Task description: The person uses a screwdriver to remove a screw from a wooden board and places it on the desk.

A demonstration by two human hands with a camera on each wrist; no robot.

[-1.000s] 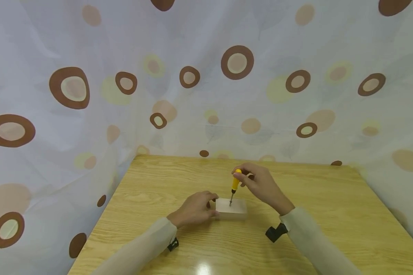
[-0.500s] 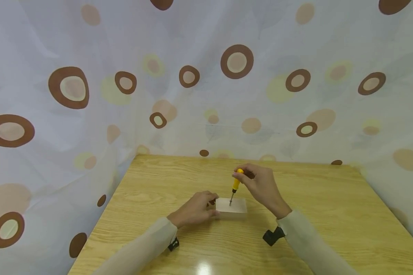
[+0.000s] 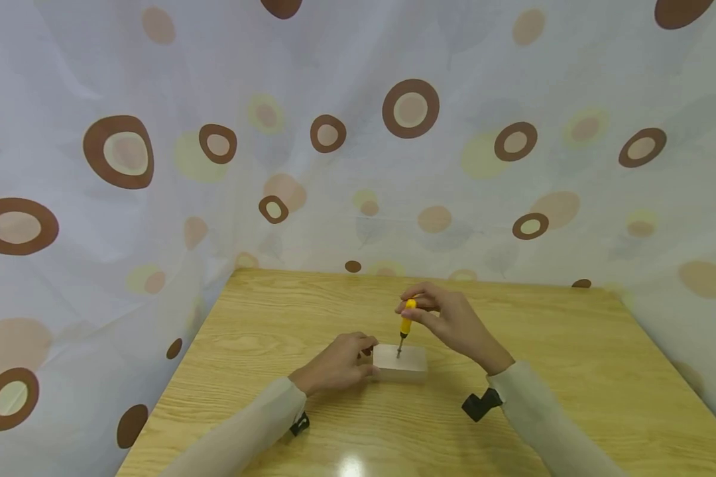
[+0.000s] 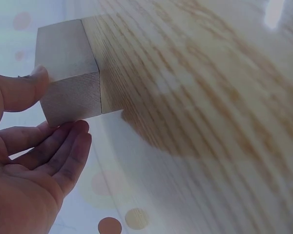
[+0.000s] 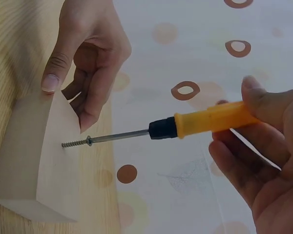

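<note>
A pale wooden block (image 3: 408,364) lies on the table. My left hand (image 3: 337,363) grips its left end, thumb on the near side and fingers on the far side; the left wrist view shows the same hold on the block (image 4: 71,95). Above the block, my right hand (image 3: 453,324) pinches the yellow handle of a screwdriver (image 5: 205,122) between thumb and fingers. The shaft leans slightly, and its tip meets the head of a screw (image 5: 77,143). That screw stands up from the block's top face, most of its thread showing.
The wood-grained table (image 3: 274,311) spreads around the block on all sides. A pale curtain (image 3: 358,165) with brown and yellow rings hangs behind the table and at both sides. Black wrist straps with cameras (image 3: 481,404) sit at the sleeve cuffs.
My right fingers have shifted round the screwdriver handle, and the hand rocked a little right, then back left. The left hand and the block stay in place.
</note>
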